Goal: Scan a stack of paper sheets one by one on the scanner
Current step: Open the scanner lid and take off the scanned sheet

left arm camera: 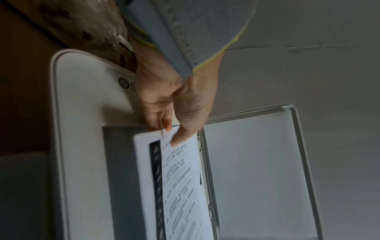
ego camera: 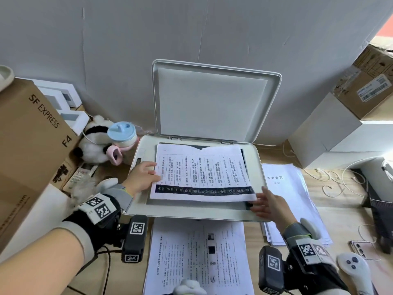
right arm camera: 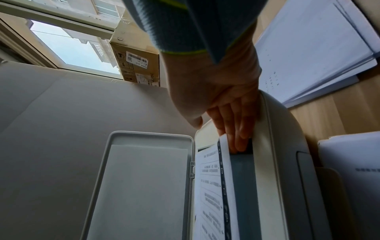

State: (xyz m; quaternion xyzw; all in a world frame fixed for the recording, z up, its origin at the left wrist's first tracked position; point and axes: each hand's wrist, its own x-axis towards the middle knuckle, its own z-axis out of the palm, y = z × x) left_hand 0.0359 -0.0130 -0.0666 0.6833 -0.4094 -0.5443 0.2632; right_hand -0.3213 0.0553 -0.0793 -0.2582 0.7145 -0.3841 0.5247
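Observation:
A white flatbed scanner (ego camera: 138, 158) stands with its lid (ego camera: 212, 103) raised against the wall. A printed sheet (ego camera: 202, 173) with a dark band along its near edge lies skewed over the glass. My left hand (ego camera: 155, 171) pinches the sheet's left edge, thumb on top (left arm camera: 179, 138). My right hand (ego camera: 258, 202) reaches the sheet's near right corner with straight fingers (right arm camera: 236, 129) lying flat on the glass there. One paper stack (ego camera: 197, 252) lies in front of the scanner, another stack (ego camera: 285, 188) to its right.
A brown SF Express box (ego camera: 32, 135) and a plush toy with a blue-lidded cup (ego camera: 122, 133) crowd the left. White boxes (ego camera: 329, 128) and a cardboard box (ego camera: 370, 86) stand at the right, with cables (ego camera: 331, 182), a phone (ego camera: 359, 250) and a controller (ego camera: 353, 267).

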